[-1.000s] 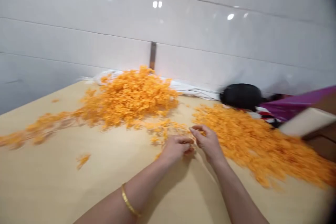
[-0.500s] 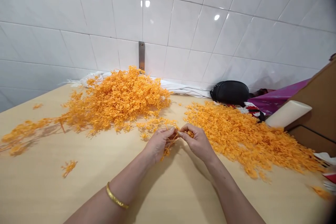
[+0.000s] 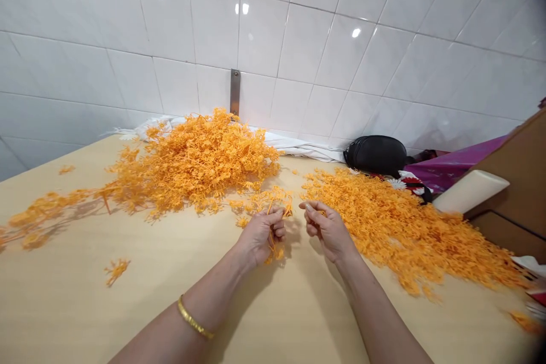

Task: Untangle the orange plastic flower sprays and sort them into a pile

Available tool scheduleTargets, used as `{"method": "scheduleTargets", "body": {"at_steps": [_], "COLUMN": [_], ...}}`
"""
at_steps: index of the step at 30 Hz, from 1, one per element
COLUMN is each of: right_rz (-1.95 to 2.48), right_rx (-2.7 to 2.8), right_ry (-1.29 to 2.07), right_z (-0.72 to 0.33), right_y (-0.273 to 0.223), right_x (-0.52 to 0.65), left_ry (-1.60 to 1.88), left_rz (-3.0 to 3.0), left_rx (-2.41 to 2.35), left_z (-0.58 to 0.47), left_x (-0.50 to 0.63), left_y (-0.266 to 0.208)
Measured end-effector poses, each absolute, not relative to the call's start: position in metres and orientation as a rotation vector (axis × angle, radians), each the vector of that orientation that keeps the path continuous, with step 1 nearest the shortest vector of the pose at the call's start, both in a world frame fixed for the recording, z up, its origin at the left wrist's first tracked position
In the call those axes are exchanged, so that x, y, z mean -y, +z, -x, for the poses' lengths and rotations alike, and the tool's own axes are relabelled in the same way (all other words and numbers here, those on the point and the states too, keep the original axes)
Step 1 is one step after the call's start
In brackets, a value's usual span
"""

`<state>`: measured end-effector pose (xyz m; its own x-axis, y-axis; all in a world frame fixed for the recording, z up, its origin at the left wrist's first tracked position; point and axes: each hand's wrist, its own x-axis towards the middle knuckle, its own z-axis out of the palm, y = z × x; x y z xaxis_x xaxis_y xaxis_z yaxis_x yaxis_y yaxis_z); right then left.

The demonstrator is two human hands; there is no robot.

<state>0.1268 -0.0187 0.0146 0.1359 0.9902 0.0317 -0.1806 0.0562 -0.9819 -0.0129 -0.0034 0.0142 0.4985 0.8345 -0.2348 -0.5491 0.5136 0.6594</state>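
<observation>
My left hand [image 3: 262, 234] is closed around the stem of an orange artificial plant branch [image 3: 275, 251]. Its lacy tips stick out above and below the fingers. Just to the right, a short gap away, my right hand [image 3: 327, 230] is curled with thumb and fingers together, and a bit of orange sprig [image 3: 321, 213] shows within its grip; most of that piece is hidden. Beyond my left hand rises a tall heap of orange branches [image 3: 200, 159]. Beside my right hand spreads a flatter pile of small orange sprigs [image 3: 401, 227].
On the wooden table [image 3: 170, 307], one loose sprig [image 3: 116, 271] lies at left. A black pouch [image 3: 375, 153], a cream cylinder [image 3: 471, 190], purple material [image 3: 456, 162] and a cardboard box [image 3: 518, 187] stand at back right. White cloth [image 3: 302, 148] runs along the tiled wall.
My hands were together at the branch; now the right hand has pulled away to the right, leaving a gap. My left hand still grips the branch. The view has shifted slightly.
</observation>
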Motion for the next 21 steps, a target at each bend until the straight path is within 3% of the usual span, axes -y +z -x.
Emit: {"method": "scheduleTargets", "body": {"at_steps": [5,12,21], "right_rz": [1.021,1.180,1.168], "right_rx": [1.115,1.250,1.435], "right_ry": [1.339,0.980,0.865], "right_z": [-0.114,-0.116,-0.116], "right_y": [0.012,0.012,0.017], "right_x": [0.021,0.021,0.023], "left_ry": [0.844,0.848,0.895], "left_rz": [-0.647,-0.758,-0.647], "left_rx": [-0.550,-0.523,-0.619], "left_z": [0.011,0.011,0.008], "left_x": [0.006,0.005,0.005], "left_y": [0.012,0.006,0.007]}}
